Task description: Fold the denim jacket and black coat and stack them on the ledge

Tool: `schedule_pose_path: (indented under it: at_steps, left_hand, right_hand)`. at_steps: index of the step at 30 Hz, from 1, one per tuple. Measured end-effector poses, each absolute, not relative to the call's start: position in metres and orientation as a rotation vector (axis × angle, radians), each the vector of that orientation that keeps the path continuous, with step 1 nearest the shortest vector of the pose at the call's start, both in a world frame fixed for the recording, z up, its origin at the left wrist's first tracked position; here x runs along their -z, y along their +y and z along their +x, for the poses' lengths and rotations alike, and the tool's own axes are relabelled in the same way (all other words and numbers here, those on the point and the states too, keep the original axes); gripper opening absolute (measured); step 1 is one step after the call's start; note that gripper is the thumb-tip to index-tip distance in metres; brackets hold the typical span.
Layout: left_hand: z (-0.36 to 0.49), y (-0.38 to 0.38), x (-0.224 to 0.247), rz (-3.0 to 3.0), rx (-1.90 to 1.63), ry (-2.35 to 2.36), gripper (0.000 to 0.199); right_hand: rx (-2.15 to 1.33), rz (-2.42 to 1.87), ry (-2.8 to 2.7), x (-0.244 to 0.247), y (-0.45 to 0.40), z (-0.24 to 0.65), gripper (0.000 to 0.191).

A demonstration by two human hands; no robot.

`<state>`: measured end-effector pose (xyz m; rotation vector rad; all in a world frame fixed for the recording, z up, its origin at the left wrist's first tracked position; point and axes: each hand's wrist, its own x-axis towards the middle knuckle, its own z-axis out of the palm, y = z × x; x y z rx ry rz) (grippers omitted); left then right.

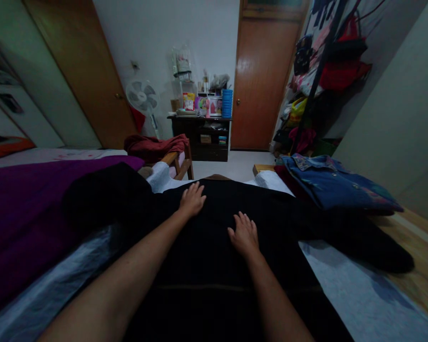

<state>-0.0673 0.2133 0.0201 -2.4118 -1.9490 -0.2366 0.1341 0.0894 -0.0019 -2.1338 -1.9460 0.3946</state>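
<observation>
A black long-sleeved coat (214, 237) lies spread out in front of me, its collar end away from me and its sleeves reaching left and right. My left hand (192, 198) rests flat on its upper part, near the collar, with the fingers stretched out. Lower and to the right, my right hand (245, 233) lies on the cloth with its fingers apart. Neither hand grips anything. The left sleeve lies over a purple cloth (28, 204); the right sleeve passes in front of a folded blue denim garment (338, 183).
A light bedsheet (356, 280) lies under the coat. Beyond are a wooden chair (185, 164) with a red-brown cloth (157, 146), a dark cabinet (199, 137), a white fan (142, 97) and a brown door (260, 85). Bags and clothes (345, 61) hang at the right.
</observation>
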Motion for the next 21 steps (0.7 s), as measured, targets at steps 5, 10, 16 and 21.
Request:
schedule_pose_path:
  at_steps: [5, 10, 16, 21]
  left_hand:
    - [-0.027, 0.204, 0.008, -2.604, 0.137, -1.979, 0.067]
    - [-0.027, 0.206, 0.013, -2.595, 0.123, -1.983, 0.07]
    - [-0.025, 0.202, 0.014, -2.528, 0.201, -1.998, 0.071]
    - [-0.024, 0.2, 0.008, -2.478, 0.202, -2.021, 0.07]
  right_hand:
    - [-0.368, -2.158, -1.925, 0.004, 0.09, 0.134, 0.06]
    - [-0.398, -2.154, -1.915, 0.002, 0.09, 0.134, 0.061]
    - [-0.395, -2.15, -1.911, 0.001, 0.089, 0.134, 0.062]
    - [-0.391, -2.145, -1.917, 0.0, 0.089, 0.134, 0.061]
